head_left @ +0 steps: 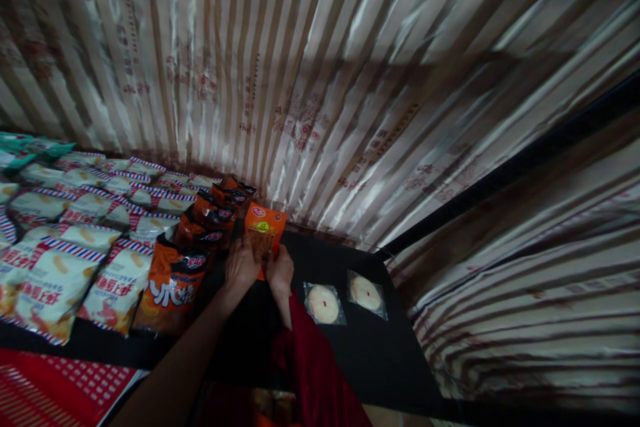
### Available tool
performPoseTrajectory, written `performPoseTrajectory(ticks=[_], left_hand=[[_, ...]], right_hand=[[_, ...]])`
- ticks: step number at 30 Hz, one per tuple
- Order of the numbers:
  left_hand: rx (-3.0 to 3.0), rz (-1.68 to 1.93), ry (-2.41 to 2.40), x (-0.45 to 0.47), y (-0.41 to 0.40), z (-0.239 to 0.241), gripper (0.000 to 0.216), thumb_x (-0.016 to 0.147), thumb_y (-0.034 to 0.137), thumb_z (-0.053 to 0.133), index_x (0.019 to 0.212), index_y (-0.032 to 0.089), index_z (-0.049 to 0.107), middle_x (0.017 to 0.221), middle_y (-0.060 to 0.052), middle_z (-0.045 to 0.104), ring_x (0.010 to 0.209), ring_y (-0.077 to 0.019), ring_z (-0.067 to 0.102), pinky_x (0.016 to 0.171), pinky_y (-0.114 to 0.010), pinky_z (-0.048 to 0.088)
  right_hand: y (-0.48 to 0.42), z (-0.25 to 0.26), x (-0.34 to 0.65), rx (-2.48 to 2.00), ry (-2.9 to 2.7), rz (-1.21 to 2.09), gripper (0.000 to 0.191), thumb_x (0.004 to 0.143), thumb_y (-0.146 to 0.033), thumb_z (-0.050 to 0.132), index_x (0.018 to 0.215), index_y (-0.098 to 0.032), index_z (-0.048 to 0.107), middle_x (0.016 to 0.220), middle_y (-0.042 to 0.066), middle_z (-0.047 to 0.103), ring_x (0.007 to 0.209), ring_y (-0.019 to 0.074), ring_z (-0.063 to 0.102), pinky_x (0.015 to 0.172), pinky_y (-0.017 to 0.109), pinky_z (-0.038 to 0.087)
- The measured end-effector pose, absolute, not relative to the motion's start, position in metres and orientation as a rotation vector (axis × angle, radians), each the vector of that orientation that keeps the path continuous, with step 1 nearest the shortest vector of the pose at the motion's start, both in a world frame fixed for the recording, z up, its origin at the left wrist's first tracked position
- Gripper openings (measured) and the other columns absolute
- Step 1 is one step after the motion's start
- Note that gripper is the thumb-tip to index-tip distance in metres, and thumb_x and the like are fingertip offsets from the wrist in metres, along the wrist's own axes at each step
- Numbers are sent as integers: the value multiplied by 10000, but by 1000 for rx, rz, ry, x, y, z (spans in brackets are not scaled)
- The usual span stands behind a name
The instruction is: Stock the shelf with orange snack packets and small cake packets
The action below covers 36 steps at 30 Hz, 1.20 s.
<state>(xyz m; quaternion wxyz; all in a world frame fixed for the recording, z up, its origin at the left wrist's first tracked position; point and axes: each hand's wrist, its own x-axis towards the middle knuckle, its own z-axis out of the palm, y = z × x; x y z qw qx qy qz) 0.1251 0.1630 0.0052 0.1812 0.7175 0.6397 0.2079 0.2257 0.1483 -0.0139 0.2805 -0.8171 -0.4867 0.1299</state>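
Note:
Both hands grip a small orange snack packet (pixel 265 228) held upright over the black table (pixel 380 353). My left hand (pixel 241 265) pinches its lower left edge, and my right hand (pixel 280 270), in a red sleeve, holds its lower right edge. Just left of the packet runs a row of dark orange snack bags (pixel 173 287), leaning one on another toward the curtain.
Several white, red and blue snack bags (pixel 55 280) lie in rows at the left. Two clear-wrapped round cakes (pixel 324 303) (pixel 367 293) lie on the table to the right. A striped satin curtain (pixel 350 80) backs the table. A red checked bag (pixel 55 390) sits at the bottom left.

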Motion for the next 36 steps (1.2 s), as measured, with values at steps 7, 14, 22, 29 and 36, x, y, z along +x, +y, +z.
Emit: performPoseTrajectory(ticks=[7,14,22,29,36], left_hand=[[2098,554,1806,128,165,-1,517,836,207,443,1336,86,400,1342,-187,471,1218,-259,461,1022,-353,361],[2163,533,1798,129,167,-7,495,838,223,446,1304,57,447,1404,-232,386,1248,-295,429,1038,-378,340],[2193,490,1789,133,167,-12,509,821,231,476,1304,70,461,1470,-209,308,1373,-317,252,1109,-415,232],[2222,469,1773,134,165,-11,469,864,263,406,1295,93,481,1457,-177,353,1390,-306,213,1122,-460,197],[2229,458,1695,135,164,-13,455,899,255,318,1304,114,471,1433,-121,416,1391,-244,229,1113,-393,242]], right_hand=[[154,-13,229,-2203,-1284,367,175,857,-193,460,943,-176,612,894,59,698,793,165,648,656,225,414],[160,-13,228,-2234,-1304,340,170,866,-197,466,955,-177,609,928,68,695,822,169,651,666,224,418],[166,-14,228,-2225,-1255,359,175,863,-210,473,955,-174,617,917,70,700,812,176,651,686,240,421],[169,-11,227,-2223,-1239,359,200,865,-208,461,988,-169,614,949,89,698,837,197,660,691,259,430],[170,-11,227,-2199,-1226,352,208,859,-205,465,1002,-173,613,950,87,700,848,193,661,706,257,436]])
